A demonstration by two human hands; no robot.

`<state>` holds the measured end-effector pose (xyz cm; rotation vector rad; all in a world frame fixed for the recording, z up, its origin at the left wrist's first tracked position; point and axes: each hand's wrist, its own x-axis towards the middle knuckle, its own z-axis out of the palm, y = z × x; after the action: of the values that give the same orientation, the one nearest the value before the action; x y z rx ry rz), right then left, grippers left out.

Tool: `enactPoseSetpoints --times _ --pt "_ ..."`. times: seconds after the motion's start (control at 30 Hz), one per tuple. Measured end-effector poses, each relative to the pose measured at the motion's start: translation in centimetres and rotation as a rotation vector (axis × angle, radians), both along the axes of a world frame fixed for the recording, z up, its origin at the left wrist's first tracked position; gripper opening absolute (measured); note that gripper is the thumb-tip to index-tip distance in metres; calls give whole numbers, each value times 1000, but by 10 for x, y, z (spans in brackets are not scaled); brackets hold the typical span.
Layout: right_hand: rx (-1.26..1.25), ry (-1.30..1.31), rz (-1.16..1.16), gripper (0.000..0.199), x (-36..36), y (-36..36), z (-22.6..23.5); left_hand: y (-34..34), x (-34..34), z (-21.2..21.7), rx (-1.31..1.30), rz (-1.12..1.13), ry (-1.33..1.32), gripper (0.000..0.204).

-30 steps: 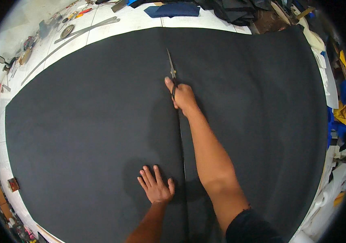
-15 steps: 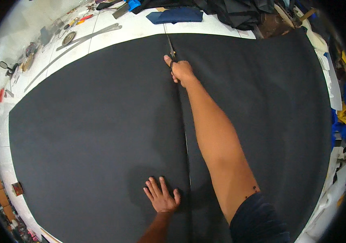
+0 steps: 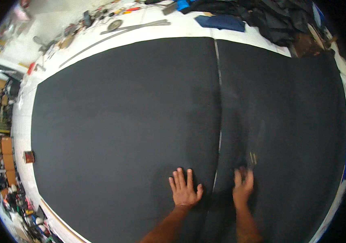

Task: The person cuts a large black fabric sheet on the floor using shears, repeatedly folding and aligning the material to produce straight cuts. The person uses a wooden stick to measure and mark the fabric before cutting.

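Note:
A large black sheet of material [image 3: 120, 121] covers most of the white table. A long slit parts it into a left and a right piece, reaching the far edge, and a thin white line of table shows through. My left hand [image 3: 186, 193] lies flat on the left piece near the slit, fingers spread. Over the right piece, close to the slit, my right hand [image 3: 242, 188] is closed around a pair of scissors [image 3: 253, 158]. The scissors are smeared by motion; their blades point away from me.
Long metal rulers [image 3: 140, 26] and a round object [image 3: 115, 25] lie along the far left of the table. Folded dark blue cloth [image 3: 221, 23] and crumpled black material [image 3: 266, 20] sit at the far edge. A small tin [image 3: 29, 156] stands at the left edge, beyond it cluttered shelves.
My right hand has drawn back from the far edge toward me with the scissors. The slit now runs through the far edge. The view has shifted left; my left hand stays flat.

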<state>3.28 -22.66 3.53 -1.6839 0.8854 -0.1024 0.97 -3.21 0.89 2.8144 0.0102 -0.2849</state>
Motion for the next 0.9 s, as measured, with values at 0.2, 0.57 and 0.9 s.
enactPoseSetpoints --times 0.2,0.57,0.9 --pt "-1157 510 160 32 -315 8 20 0 4 -3 -18 -1 -109 74" --pt "-673 327 -117 54 -323 13 1 19 14 -27 79 -82 -386 67" --pt "-689 -70 -58 65 -417 1 -13 206 -231 27 -177 -471 -93 45"
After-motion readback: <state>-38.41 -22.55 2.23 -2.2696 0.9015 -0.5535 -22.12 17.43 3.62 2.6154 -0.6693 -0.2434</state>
